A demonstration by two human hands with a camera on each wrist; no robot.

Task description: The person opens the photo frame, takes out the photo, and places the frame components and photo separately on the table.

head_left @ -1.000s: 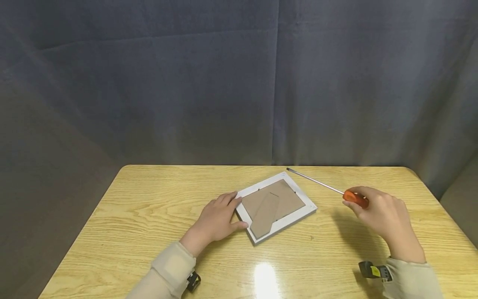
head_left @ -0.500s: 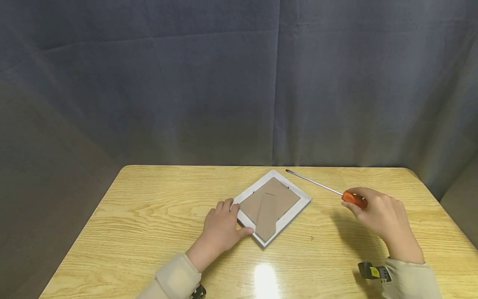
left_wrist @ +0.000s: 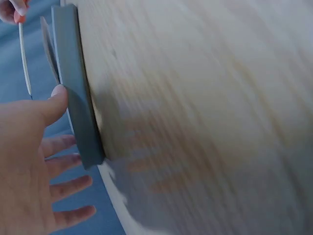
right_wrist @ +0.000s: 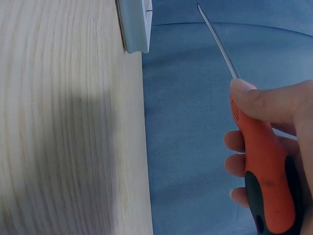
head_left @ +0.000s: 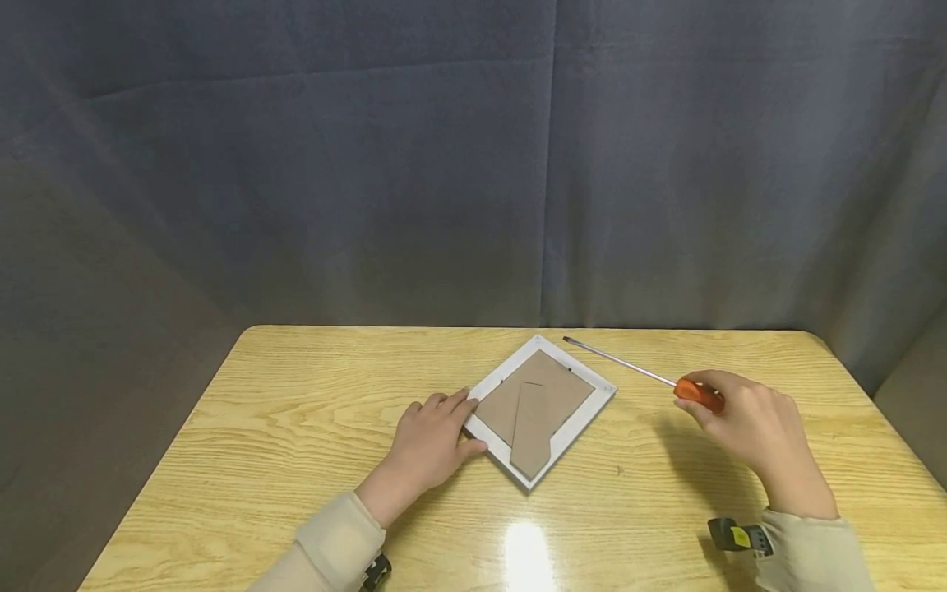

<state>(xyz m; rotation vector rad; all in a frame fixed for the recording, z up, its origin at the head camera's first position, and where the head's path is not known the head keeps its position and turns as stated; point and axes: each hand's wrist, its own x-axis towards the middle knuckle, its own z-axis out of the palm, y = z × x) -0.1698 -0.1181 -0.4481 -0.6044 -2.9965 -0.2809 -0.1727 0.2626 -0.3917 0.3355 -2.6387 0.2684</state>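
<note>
A white picture frame lies back side up on the table, turned so one corner points at the person. Its brown backing board carries a stand flap, and small dark tabs sit along the inner edge. My left hand touches the frame's left side, thumb and fingers spread; in the left wrist view the thumb meets the rim. My right hand grips the orange handle of a flat-tip screwdriver above the table. Its metal shaft points up-left, the tip near the frame's far right side.
The wood-grain table ends at a far edge, behind which a dark grey curtain hangs. Wrist-worn cameras sit on both arms, with one black strap device beside the right sleeve.
The frame has turned clockwise on the table, its near corner swinging right, while the left hand moved along its left side. The right hand and screwdriver have shifted very slightly left.
</note>
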